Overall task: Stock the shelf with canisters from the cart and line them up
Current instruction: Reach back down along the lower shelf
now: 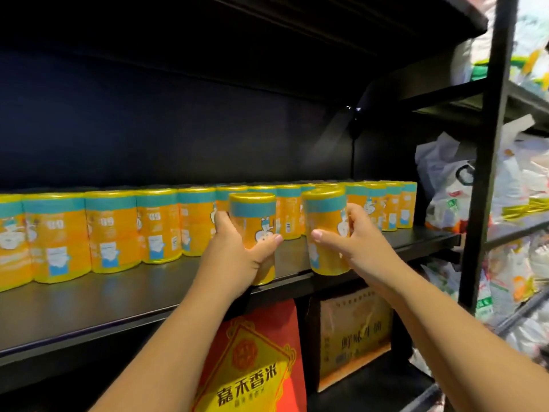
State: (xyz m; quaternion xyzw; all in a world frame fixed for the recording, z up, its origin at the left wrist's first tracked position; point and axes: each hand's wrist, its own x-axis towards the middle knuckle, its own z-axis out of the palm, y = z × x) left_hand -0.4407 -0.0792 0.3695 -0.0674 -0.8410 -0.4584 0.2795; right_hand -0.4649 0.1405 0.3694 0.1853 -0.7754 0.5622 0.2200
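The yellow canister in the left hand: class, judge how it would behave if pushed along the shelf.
Probably stiff: the left hand wraps the canister without denting it. Tall and narrow, it may tip if pushed near the top. Round-sided, it would likely roll if laid down.

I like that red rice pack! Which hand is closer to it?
Left. The left hand holds a canister just above the red rice pack; the right hand is farther right.
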